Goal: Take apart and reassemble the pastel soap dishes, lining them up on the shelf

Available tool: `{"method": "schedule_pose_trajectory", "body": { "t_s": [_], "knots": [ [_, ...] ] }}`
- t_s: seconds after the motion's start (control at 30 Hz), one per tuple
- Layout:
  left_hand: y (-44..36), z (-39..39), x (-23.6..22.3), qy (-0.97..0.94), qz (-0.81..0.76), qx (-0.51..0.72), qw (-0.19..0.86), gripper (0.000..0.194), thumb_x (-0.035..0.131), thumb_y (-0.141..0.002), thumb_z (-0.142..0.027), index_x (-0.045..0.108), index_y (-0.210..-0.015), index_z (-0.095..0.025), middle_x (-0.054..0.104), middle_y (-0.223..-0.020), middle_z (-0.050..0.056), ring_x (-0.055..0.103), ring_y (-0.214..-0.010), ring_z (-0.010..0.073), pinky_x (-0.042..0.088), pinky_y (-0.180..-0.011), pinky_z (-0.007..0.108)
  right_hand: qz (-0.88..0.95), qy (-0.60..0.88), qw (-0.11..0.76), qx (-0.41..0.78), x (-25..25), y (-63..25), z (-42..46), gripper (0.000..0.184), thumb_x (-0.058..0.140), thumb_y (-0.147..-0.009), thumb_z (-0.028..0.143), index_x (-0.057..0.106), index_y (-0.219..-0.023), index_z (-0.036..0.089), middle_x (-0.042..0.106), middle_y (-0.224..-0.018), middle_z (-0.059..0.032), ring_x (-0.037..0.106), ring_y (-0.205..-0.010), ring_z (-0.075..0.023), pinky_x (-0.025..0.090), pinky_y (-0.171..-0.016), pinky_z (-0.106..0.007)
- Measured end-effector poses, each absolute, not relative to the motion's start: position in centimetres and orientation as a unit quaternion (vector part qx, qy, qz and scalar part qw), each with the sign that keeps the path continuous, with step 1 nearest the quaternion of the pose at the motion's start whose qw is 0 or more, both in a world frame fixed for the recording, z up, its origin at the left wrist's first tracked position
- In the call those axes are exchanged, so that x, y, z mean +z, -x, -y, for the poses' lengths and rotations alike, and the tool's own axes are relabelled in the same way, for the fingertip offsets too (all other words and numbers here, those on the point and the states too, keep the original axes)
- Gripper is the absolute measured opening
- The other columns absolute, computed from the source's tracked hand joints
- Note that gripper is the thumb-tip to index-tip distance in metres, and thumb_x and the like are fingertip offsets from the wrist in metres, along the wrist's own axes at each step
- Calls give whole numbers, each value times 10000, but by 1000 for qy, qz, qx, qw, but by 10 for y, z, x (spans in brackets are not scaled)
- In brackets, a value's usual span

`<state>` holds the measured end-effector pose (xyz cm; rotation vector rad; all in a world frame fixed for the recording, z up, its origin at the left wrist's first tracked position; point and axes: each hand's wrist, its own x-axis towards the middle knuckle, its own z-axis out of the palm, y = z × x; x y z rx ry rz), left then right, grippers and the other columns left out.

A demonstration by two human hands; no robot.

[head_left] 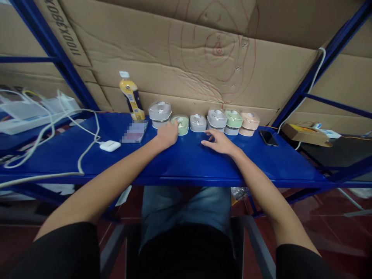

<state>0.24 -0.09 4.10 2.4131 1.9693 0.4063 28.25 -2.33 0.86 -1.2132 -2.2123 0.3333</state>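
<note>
Between the hands, the low green box (182,126) is overlapped at its left edge by the curled left hand (167,134); whether it is gripped cannot be told. The right hand (220,142) is held open near the low grey box (198,122). Box contents are hidden.

We see six upright, rounded boxes in a row. At left stands a tall grey box (159,112), followed by a low green box (183,126) and a low grey box (198,123). At right we find a second tall grey box (217,118), a green-over-grey box (233,120) and a pink box (250,120), close together.
</note>
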Motion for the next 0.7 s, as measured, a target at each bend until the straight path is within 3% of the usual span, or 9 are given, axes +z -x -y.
{"method": "schedule_pose_trajectory", "body": {
  "t_s": [0.1,0.17,0.27,0.33,0.47,0.6,0.7],
  "knots": [
    [6,-12,46,-756,-622,203,-12,610,647,-1045,-369,552,-1569,-72,616,-1510,350,655,-1363,528,533,-1081,657,832,452,295,129,8,-282,23,610,789,-965,642,750,-1366,185,765,-1341,-173,768,-986,-288,657,-997,-558],
    [16,-20,48,-739,-609,284,-48,629,607,-1073,-479,568,-1551,-72,591,-1566,302,551,-1479,506,454,-1159,665,834,449,296,127,8,-281,23,604,785,-966,644,754,-1362,189,768,-1337,-169,764,-977,-284,653,-1006,-560],
    [29,-38,52,-688,-611,386,-72,972,409,-1064,-840,568,-1562,-20,592,-1606,226,337,-1626,501,285,-1233,693,835,448,294,127,8,-278,24,600,778,-974,633,754,-1370,183,769,-1336,-174,764,-979,-284,646,-1024,-565],
    [33,-53,54,-632,-654,414,-33,1163,416,-982,-957,524,-1589,29,576,-1619,274,297,-1643,539,252,-1228,731,834,451,291,131,8,-278,24,598,771,-982,625,753,-1373,173,771,-1338,-184,767,-983,-288,647,-1022,-565],
    [36,-75,54,-573,-714,398,53,1216,838,-891,-737,332,-1674,43,447,-1669,383,514,-1521,524,386,-1230,674,832,456,288,129,7,-280,23,575,764,-990,625,760,-1365,189,781,-1328,-175,766,-979,-290,655,-1002,-564],
    [45,-73,54,-609,-652,450,36,1216,744,-940,-824,312,-1669,48,438,-1688,268,444,-1566,477,334,-1284,619,834,453,292,118,7,-281,22,558,758,-992,627,766,-1342,193,785,-1289,-162,765,-983,-291,648,-1006,-552],
    [45,-55,56,-666,-561,491,0,1214,636,-942,-901,291,-1711,-27,477,-1685,185,326,-1645,453,292,-1307,617,814,457,346,93,14,-279,26,581,736,-1002,626,736,-1384,188,764,-1310,-175,763,-1050,-314,631,-1049,-559]
  ]
}}
